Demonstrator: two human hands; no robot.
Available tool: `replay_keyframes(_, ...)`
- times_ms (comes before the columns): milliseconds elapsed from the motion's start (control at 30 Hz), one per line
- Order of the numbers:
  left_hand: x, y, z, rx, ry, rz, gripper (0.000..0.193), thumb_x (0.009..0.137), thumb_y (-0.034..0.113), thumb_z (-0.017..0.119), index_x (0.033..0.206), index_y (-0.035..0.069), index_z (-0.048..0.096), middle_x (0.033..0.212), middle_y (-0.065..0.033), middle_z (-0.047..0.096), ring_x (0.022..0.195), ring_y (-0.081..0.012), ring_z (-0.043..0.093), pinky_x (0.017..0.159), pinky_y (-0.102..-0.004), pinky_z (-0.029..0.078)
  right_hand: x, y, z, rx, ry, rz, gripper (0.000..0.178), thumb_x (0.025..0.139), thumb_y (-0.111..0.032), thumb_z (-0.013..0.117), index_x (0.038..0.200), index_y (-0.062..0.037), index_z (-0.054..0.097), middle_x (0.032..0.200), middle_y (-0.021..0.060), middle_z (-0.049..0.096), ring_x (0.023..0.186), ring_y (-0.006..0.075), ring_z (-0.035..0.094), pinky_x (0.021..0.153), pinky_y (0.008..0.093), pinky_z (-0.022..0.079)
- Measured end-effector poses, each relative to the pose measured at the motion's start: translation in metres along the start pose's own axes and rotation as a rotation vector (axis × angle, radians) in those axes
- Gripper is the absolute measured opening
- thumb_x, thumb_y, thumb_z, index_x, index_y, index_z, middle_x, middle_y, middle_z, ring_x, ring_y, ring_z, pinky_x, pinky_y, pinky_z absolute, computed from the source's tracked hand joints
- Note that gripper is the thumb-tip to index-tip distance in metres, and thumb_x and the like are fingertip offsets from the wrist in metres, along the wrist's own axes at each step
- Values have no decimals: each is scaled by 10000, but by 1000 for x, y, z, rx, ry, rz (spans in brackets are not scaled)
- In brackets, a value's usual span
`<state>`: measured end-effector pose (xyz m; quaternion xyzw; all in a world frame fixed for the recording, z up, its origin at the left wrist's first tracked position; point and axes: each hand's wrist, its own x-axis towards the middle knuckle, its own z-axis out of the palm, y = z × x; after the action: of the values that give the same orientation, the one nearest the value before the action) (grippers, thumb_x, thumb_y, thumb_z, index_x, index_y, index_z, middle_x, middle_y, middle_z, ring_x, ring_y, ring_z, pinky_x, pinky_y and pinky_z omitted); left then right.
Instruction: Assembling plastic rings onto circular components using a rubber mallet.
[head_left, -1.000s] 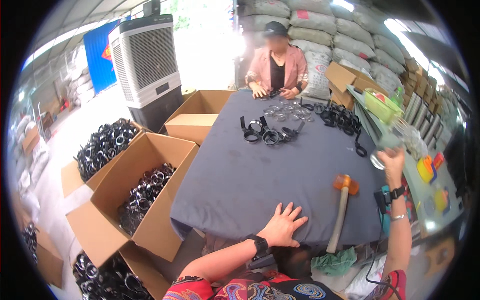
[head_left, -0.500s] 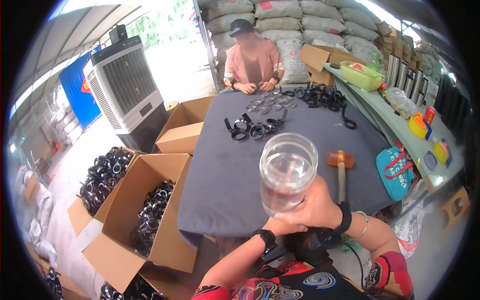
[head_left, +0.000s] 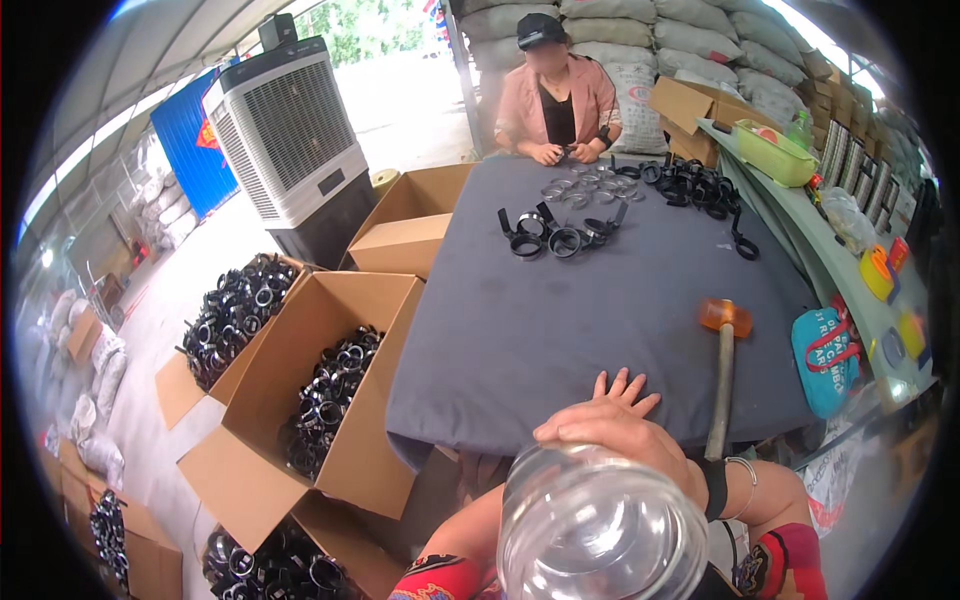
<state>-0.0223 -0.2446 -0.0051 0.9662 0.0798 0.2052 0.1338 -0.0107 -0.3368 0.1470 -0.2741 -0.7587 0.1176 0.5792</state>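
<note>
A clear, wide-mouthed cup (head_left: pixel 600 530) is raised close to me at the lower middle, tipped with its round rim toward me. My right hand (head_left: pixel 625 435) is closed around its far side. Beyond it, my left hand (head_left: pixel 625 390) shows only its outstretched, spread fingers over the cloth; the cup and right hand hide its palm. A mallet with an orange head (head_left: pixel 725 317) and a wooden handle lies on the grey-clothed table (head_left: pixel 500 370), right of my hands. Several black ring clamps with handles (head_left: pixel 565 243) sit farther off.
Across the table a person (head_left: pixel 558 100) handles small parts beside clear rings (head_left: pixel 580 187) and a black clamp pile (head_left: pixel 695 185). Cardboard boxes (head_left: pixel 385 290) of black clamps stand left, near an air cooler (head_left: pixel 290 130). A teal bag (head_left: pixel 825 365) hangs right, by a side bench (head_left: pixel 790 215).
The cup has come nearer and lower in view, tipping toward me in my right hand. My left hand has left the cup's base area and its fingers are spread. The view has shifted.
</note>
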Motion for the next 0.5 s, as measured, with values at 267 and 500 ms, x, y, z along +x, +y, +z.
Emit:
replay_keyframes(267,11,-5,11,-7,-174,-47,868,646,423,810,1385,128,464,1481,-199,344,1389,-420,254,1109,-606,200,11,-4,-7,-15,-110,-81,627,729,-144,794,1210,79,459,1146,245,558,975,359,612,809,393,518)
replay_keyframes(500,0,-9,34,17,-33,-4,859,656,398,799,1390,118,453,1488,-194,330,1398,-411,240,1115,-602,195,20,-14,-8,-95,-59,-209,567,764,-166,746,1184,92,464,1108,273,572,953,376,622,775,425,535)
